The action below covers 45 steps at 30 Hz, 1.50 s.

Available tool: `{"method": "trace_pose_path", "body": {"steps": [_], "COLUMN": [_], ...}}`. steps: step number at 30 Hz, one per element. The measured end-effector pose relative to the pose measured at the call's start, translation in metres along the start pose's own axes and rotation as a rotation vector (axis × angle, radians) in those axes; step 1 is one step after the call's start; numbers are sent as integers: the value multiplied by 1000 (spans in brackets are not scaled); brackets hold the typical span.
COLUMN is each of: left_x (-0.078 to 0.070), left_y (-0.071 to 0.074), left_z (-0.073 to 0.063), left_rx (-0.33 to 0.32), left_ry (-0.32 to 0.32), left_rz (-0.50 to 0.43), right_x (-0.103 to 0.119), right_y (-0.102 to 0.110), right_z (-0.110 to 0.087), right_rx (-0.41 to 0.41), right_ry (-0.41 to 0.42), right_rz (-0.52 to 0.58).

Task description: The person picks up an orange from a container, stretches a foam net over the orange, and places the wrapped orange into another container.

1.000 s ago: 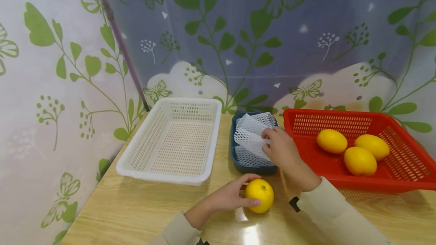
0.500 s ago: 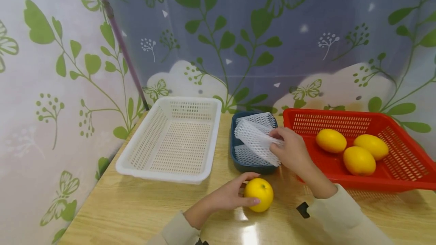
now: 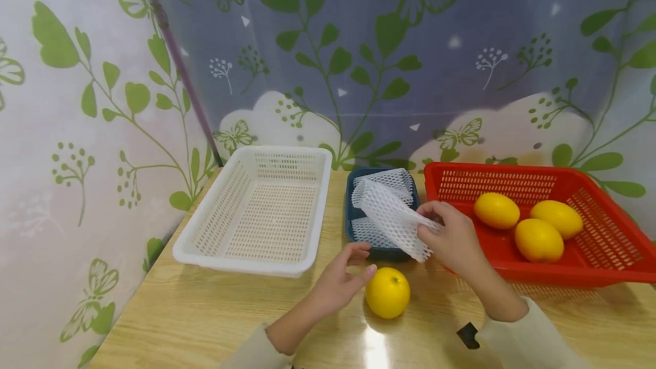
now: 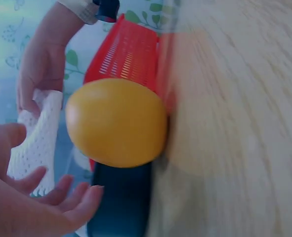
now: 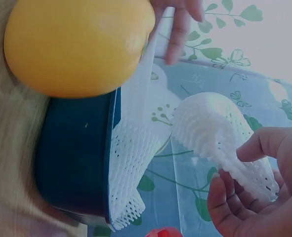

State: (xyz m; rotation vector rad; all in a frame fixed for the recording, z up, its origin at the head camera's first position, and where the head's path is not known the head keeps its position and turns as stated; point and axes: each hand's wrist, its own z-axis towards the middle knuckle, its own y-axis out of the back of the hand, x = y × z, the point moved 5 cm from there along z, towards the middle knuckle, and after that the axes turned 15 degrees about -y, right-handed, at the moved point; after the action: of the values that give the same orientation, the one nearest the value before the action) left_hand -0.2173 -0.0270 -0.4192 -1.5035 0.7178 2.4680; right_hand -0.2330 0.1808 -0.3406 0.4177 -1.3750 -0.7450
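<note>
My right hand (image 3: 453, 238) pinches one end of a white foam fruit net (image 3: 392, 218), which hangs tilted above the dark blue tub (image 3: 350, 209). In the right wrist view, the foam net (image 5: 212, 123) is raised clear of the tub, its near end between thumb and fingers. More foam nets (image 3: 376, 232) lie in the tub. A round yellow fruit (image 3: 388, 294) rests on the table in front of it. Just to the fruit's left, my left hand (image 3: 335, 281) has its fingers spread; the left wrist view shows a gap between that hand (image 4: 42, 197) and the fruit (image 4: 117, 123).
On the right stands a red basket (image 3: 512, 272) with three yellow fruits (image 3: 539, 241) in it. A white basket (image 3: 246, 266) with nothing inside is on the left. Patterned cloth (image 3: 328, 61) hangs behind the wooden table (image 3: 169, 323).
My right hand has drawn the foam net up from the tub, toward the right and nearer me. The left hand has let go of the fruit and moved slightly up and left.
</note>
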Motion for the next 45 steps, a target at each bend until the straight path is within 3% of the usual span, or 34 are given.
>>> {"method": "trace_pose_path", "body": {"steps": [6, 11, 15, 22, 26, 32, 40, 45], "left_x": [-29, -39, -33, -24, -20, -17, -15, -18], "left_y": [19, 24, 21, 22, 25, 28, 27, 25], "left_z": [8, 21, 29, 35, 36, 35, 34, 33], "left_rx": [-203, -247, -250, -263, -268, -271, -232, -165], "left_ry": [-204, -255, -244, -167, -100, -73, -16, 46], "left_rz": [76, 130, 144, -21, -47, -134, -353, -512], "right_x": [0, -3, -5, -5, -3, 1, 2, -1], "right_y": [2, 0, -3, -5, -4, -1, 7, 4], "right_z": [-9, -17, -24, -29, -30, -32, -28, -19], "right_rx": [35, 78, 91, 61, 73, 64, 121, 222], "right_ry": [-25, -62, -81, -53, -46, 1, 24, -11], "right_rz": [18, 35, 42, 68, 64, 59, 248, 389]}}
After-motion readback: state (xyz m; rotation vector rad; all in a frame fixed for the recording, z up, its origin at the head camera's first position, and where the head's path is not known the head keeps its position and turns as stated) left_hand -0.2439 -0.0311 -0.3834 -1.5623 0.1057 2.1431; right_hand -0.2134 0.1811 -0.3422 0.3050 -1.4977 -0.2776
